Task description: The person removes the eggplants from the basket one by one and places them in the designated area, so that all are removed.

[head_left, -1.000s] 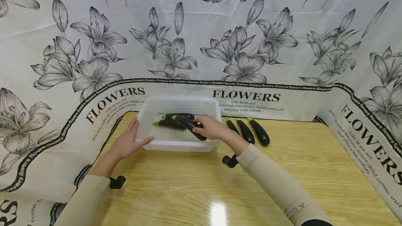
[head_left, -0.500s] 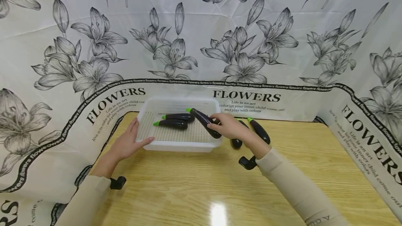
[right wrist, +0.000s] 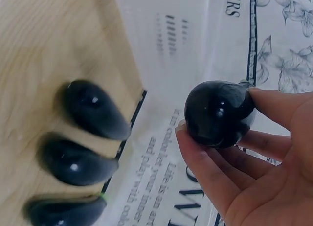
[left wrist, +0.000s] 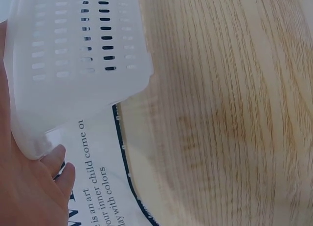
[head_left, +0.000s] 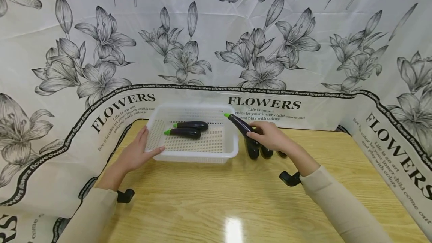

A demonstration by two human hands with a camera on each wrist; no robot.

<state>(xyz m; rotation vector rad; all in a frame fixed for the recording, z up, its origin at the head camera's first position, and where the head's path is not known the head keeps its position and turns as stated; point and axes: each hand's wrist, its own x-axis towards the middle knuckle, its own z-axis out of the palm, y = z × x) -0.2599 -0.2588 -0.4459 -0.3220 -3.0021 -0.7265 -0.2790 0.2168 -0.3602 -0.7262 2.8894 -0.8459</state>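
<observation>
My left hand (head_left: 135, 155) grips the left end of a white perforated plastic basket (head_left: 192, 156), its thumb over the near rim. Inside lie two dark purple eggplants with green stems, a rear one (head_left: 191, 125) and a front one (head_left: 185, 133). Past the basket's right end, my right hand (head_left: 270, 137) holds another eggplant (head_left: 240, 124) in the air, stem toward the basket. In the right wrist view the thumb and fingers pinch this eggplant (right wrist: 215, 113) near its rounded end. Below that hand, three eggplants (right wrist: 93, 108) lie side by side on the table, partly hidden in the head view.
The wooden table (head_left: 189, 198) carries everything. A white cloth (head_left: 189, 96) with printed flowers and lettering hangs behind and along both sides. Black wrist mounts stick out at the left cuff (head_left: 125, 196) and at the right cuff (head_left: 290, 178).
My right hand has lifted the eggplant out of the basket and carried it right, past the rim and over the eggplants on the table. My left hand and the basket have stayed put.
</observation>
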